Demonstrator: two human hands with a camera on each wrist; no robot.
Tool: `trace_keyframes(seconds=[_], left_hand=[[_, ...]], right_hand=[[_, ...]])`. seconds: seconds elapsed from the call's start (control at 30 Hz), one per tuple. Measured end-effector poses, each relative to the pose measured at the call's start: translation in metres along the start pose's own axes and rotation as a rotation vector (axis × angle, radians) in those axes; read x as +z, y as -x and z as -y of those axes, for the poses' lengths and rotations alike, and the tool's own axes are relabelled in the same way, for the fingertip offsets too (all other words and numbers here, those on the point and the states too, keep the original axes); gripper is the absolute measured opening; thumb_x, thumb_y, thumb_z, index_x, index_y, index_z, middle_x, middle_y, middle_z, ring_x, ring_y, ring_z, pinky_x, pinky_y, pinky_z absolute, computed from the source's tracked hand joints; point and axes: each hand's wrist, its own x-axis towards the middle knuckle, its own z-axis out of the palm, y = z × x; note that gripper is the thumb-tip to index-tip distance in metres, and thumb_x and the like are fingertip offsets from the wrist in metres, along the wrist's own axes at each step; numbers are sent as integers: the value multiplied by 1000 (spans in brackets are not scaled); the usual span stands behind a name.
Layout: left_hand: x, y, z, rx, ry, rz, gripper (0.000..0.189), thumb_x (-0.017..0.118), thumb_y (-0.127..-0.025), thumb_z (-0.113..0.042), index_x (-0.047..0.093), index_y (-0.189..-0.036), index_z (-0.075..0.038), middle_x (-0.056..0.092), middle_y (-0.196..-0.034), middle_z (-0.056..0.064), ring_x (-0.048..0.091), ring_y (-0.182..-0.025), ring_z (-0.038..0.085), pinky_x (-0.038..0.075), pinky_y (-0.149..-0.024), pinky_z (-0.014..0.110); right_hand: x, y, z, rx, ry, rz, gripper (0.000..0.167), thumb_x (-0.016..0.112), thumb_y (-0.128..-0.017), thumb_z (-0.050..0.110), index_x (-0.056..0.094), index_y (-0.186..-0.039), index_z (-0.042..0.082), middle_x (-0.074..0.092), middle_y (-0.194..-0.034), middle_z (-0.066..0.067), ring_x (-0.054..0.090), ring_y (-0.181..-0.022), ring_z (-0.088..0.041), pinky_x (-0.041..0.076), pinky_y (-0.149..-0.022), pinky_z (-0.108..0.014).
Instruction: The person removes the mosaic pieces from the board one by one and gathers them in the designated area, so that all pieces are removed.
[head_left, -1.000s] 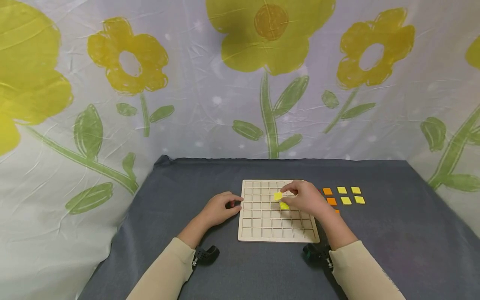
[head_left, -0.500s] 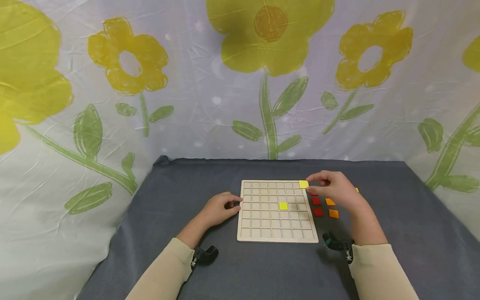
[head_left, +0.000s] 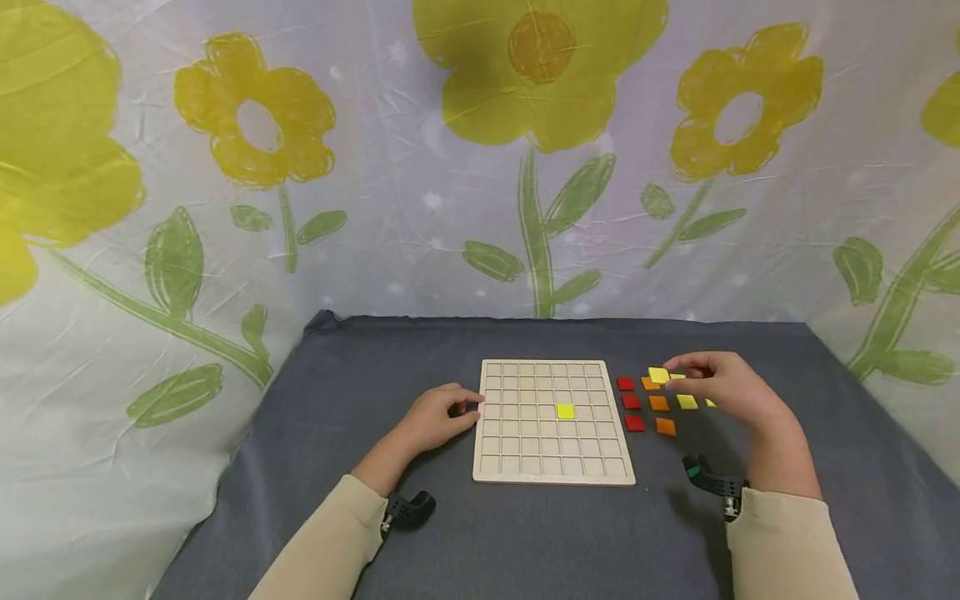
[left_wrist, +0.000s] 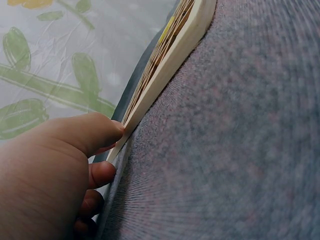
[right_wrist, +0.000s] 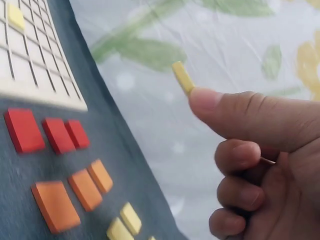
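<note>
My right hand (head_left: 738, 390) pinches a yellow square tile (head_left: 658, 375) between thumb and fingers, raised over the loose tiles right of the board. In the right wrist view that tile (right_wrist: 183, 78) sticks out past the thumb tip, edge toward the camera. My left hand (head_left: 435, 419) rests on the cloth, thumb and fingertips touching the left edge of a light wooden grid board (head_left: 517, 481). The left wrist view shows the thumb (left_wrist: 107, 131) against the board's side (left_wrist: 165, 75). One yellow tile (head_left: 566, 412) lies in a cell near the board's middle.
Beside the board's right edge run a column of red tiles (head_left: 632, 402) and a column of orange tiles (head_left: 658, 403). Farther right lie yellow tiles (head_left: 687, 402), partly hidden by my right hand. Dark grey cloth (head_left: 525, 542) covers the table; a flowered curtain (head_left: 420, 208) hangs behind.
My right hand has moved right, carrying the yellow tile from above the board to above the loose tiles. The left hand stays at the board's edge.
</note>
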Motion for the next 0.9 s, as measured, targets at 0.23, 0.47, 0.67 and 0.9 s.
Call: trace_keyframes(seconds=[0.23, 0.47, 0.67, 0.9], left_hand=[[0, -1, 1, 5, -7, 6, 28, 73, -98, -25, 75, -125, -17, 52, -82, -8, 47, -73, 12, 41, -71, 34], [-2, -2, -1, 2, 2, 9, 29, 72, -98, -26, 75, -126, -18, 52, -82, -8, 47, -73, 12, 41, -72, 34], [-1, -1, 0, 9, 8, 3, 28, 72, -98, -25, 75, -125, -17, 52, -82, -8, 47, -72, 11, 41, -71, 35], [-1, 0, 0, 2, 8, 10, 30, 72, -98, -26, 74, -127, -16, 52, -82, -8, 46, -72, 12, 41, -71, 35]], right_hand=[[-11, 8, -30, 58, 4, 75, 56, 73, -97, 35, 61, -137, -2, 57, -117, -22, 51, -108, -37, 46, -89, -54], [-17, 14, -50, 106, 47, 143, 53, 75, -96, 34, 65, -131, -4, 49, -140, -36, 49, -124, -51, 43, -97, -64], [-14, 10, -62, 159, 49, 197, 39, 76, -94, 22, 69, -121, -5, 64, -122, -23, 56, -113, -42, 42, -97, -64], [-13, 7, -67, 204, 62, 226, 32, 76, -93, 18, 69, -116, -2, 64, -116, -18, 52, -109, -39, 38, -96, -64]])
